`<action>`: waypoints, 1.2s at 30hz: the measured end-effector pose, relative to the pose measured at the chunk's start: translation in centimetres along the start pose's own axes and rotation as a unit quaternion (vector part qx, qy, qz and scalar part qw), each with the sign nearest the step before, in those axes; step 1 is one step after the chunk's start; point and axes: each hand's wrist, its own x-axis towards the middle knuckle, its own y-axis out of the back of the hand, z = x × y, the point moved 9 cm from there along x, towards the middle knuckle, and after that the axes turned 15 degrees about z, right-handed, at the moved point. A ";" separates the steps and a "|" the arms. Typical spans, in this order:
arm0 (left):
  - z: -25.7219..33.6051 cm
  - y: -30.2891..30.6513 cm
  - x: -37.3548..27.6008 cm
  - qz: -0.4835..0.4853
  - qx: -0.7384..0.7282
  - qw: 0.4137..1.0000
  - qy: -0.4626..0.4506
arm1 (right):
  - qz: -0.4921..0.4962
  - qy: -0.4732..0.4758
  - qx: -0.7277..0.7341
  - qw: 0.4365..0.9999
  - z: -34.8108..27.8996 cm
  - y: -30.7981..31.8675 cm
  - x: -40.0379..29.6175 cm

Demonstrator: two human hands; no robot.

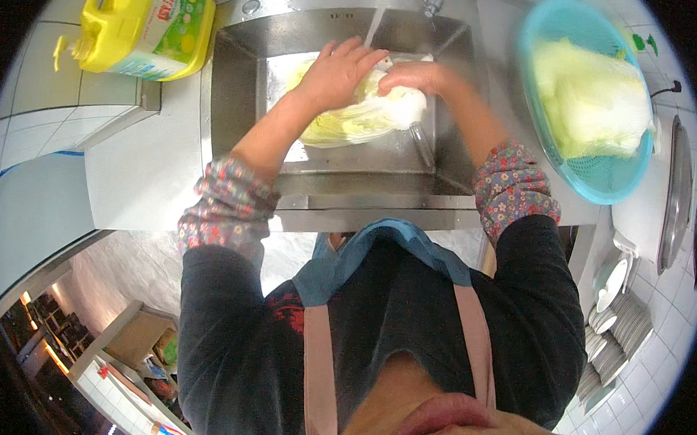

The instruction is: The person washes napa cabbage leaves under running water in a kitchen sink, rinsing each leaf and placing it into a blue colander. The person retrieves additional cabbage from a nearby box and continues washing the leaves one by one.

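A napa cabbage (pixel 353 126) with pale yellow leaves and a thick white base lies in the stainless steel sink (pixel 236 105). Across its far side my left hand (pixel 341 75) holds it, fingers stretched out over the leaves. My right hand (pixel 415 78) grips the cabbage near its white base, the thumb pressed against it; the undersides of both hands are hidden. A stream of water (pixel 379 18) falls just beyond my left fingers. Beside the cabbage, at the right of the basin, shows a clear, narrow object (pixel 422 143) that I cannot identify.
Right of the sink, a turquoise plastic colander (pixel 602 177) holds more napa cabbage (pixel 591 100). A yellow pump jug (pixel 122 22) bearing writing stands at the left. The metal faucet (pixel 435 2) is at the back. Stacked plates (pixel 617 332) sit at the lower right.
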 end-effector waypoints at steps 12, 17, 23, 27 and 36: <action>-9.0 -8.1 -5.7 -0.178 -0.342 0.805 0.451 | 0.398 0.203 -0.078 0.891 -5.6 5.4 -3.3; -6.7 -7.7 -3.4 -0.115 -0.353 0.845 0.385 | 0.369 0.135 -0.229 0.891 -6.8 4.8 -1.2; -8.2 -6.8 -3.5 -0.079 -0.475 0.725 0.492 | 0.416 0.348 -0.076 0.837 -7.9 4.8 -3.8; -8.8 -7.2 -3.3 -0.076 -0.426 0.759 0.486 | 0.403 0.181 -0.169 0.881 -7.7 5.7 -1.4; -10.3 -5.7 -4.9 -0.046 -0.431 0.751 0.498 | 0.304 0.298 0.048 0.904 -6.9 4.8 -0.4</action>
